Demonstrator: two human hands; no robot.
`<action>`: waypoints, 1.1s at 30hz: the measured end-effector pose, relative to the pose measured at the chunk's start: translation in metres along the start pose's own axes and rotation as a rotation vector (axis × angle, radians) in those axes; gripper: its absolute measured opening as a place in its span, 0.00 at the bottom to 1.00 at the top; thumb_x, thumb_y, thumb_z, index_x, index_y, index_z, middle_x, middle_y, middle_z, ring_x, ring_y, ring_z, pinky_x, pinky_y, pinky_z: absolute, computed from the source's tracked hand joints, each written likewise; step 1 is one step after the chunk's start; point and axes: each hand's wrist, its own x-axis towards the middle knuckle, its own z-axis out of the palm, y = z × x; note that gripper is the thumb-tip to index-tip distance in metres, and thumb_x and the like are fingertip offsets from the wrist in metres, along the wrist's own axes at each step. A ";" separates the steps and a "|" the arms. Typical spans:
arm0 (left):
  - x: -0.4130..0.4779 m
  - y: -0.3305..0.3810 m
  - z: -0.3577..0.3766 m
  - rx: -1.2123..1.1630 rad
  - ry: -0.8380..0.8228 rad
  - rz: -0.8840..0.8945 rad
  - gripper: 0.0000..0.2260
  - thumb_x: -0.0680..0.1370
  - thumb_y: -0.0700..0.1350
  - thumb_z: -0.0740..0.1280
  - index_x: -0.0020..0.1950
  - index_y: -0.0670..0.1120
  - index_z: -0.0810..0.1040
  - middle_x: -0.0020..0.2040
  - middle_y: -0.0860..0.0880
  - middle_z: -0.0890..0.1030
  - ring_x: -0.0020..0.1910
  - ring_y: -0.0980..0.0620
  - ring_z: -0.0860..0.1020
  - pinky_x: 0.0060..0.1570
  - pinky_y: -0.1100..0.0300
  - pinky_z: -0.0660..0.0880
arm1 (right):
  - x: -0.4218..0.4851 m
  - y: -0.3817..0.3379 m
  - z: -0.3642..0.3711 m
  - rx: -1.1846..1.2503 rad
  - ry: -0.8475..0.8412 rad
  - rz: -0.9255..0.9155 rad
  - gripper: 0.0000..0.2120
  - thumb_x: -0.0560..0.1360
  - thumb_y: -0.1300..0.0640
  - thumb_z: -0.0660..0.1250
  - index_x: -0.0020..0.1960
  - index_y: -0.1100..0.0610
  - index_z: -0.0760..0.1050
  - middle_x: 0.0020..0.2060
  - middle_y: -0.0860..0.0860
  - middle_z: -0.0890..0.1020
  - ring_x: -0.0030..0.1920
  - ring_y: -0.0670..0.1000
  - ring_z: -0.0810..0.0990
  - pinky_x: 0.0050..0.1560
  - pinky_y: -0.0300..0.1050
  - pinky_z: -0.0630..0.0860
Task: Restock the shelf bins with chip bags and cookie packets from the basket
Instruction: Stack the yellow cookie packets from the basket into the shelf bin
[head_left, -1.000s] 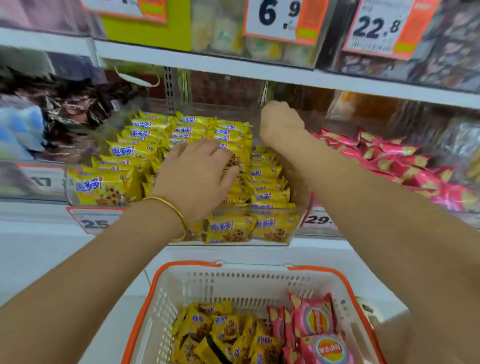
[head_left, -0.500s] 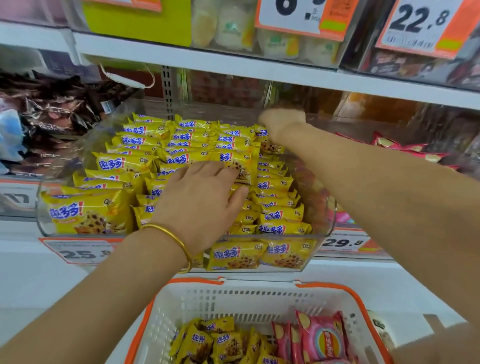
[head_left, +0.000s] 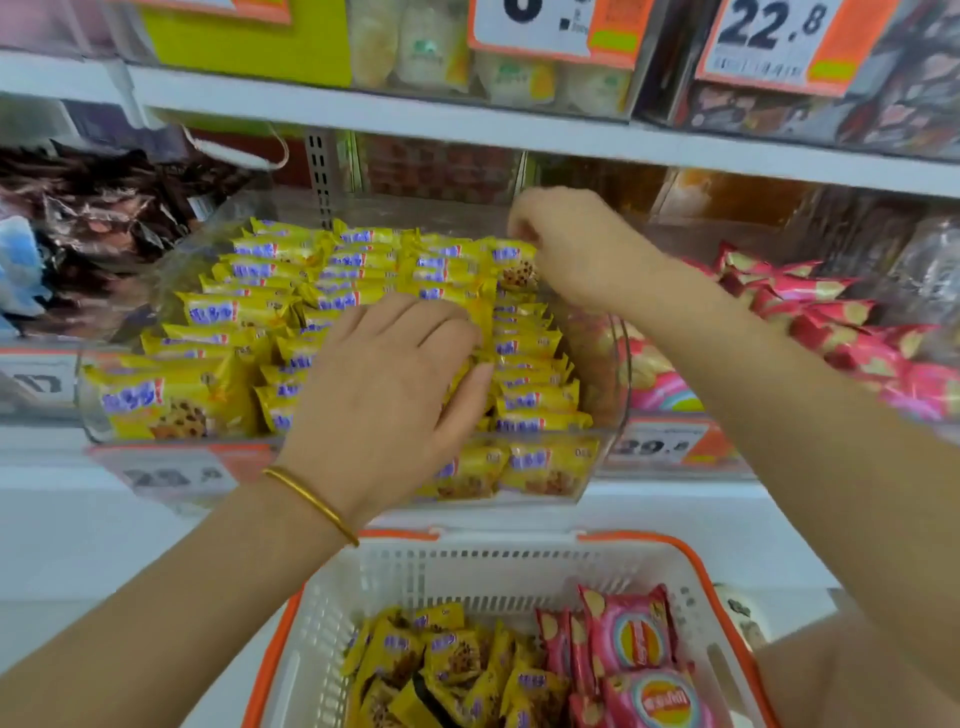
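— Yellow foil cookie packets (head_left: 249, 312) nearly fill the clear plastic shelf bin (head_left: 618, 364)?

— Yes; right hand (head_left: 571, 249) pinches one at the back, left hand (head_left: 384, 395) covers middle rows, grip unclear. The white orange-rimmed plastic basket (head_left: 467, 566) holds more, plus pink chip bags (head_left: 634, 639).

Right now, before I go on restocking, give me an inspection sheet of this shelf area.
Surface: white shelf carries the clear bin.
Job's things: cookie packets fill the bin in rows; spare packets and chip bags lie in the basket.
Clutter: nothing seen.
Fingers: left hand rests on the bin's packets; right hand, fingers curled, at the back row; grip unclear on both.
Cables: nothing seen.
Surroundings: shelved chip bags to the right, dark-wrapped snacks to the left, price tags along the shelf edges.
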 end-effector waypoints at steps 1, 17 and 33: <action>-0.008 0.006 -0.003 -0.005 0.036 0.048 0.15 0.77 0.51 0.58 0.52 0.44 0.80 0.52 0.47 0.81 0.52 0.42 0.77 0.49 0.48 0.73 | -0.032 -0.006 -0.013 0.042 0.056 -0.037 0.18 0.71 0.71 0.59 0.58 0.59 0.73 0.55 0.57 0.77 0.56 0.57 0.75 0.54 0.44 0.67; -0.114 0.029 0.063 -0.042 -0.753 0.098 0.17 0.73 0.50 0.54 0.50 0.46 0.80 0.47 0.48 0.81 0.47 0.45 0.79 0.41 0.48 0.79 | -0.268 -0.001 0.293 0.101 -1.078 -0.379 0.27 0.75 0.72 0.58 0.71 0.54 0.67 0.66 0.56 0.72 0.61 0.58 0.73 0.54 0.50 0.74; -0.097 0.042 0.084 -0.339 -0.980 -0.294 0.24 0.78 0.52 0.64 0.71 0.49 0.64 0.67 0.50 0.71 0.63 0.53 0.71 0.59 0.62 0.67 | -0.220 0.000 0.183 0.740 -0.818 0.012 0.22 0.76 0.50 0.67 0.66 0.57 0.69 0.49 0.41 0.72 0.51 0.45 0.70 0.48 0.37 0.64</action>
